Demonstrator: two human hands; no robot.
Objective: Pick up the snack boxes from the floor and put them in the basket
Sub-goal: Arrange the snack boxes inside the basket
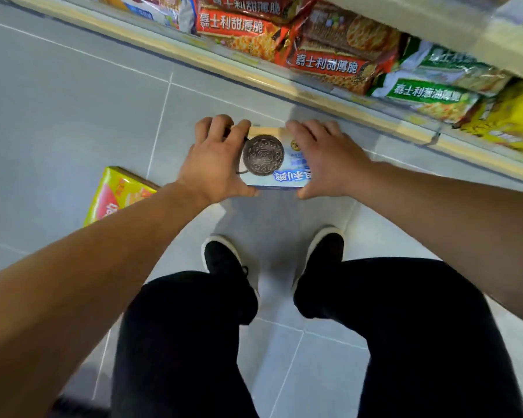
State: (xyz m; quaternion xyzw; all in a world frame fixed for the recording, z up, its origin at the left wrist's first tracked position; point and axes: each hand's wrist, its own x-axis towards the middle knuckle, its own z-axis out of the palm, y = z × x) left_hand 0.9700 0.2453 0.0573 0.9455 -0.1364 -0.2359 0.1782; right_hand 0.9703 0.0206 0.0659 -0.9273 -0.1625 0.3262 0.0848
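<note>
A white and blue snack box (269,159) printed with a dark sandwich cookie sits between my two hands, low over the grey tiled floor. My left hand (216,158) grips its left end, fingers curled over the far edge and thumb at the near edge. My right hand (326,159) grips the right end the same way. A yellow and red snack box (118,193) lies on the floor to the left, partly hidden by my left forearm. No basket is in view.
A low shelf edge (284,86) runs diagonally just beyond the box, stocked with red (236,28), green (426,92) and yellow (511,122) biscuit packs. My two black shoes (227,260) stand on the floor (58,101) below the hands.
</note>
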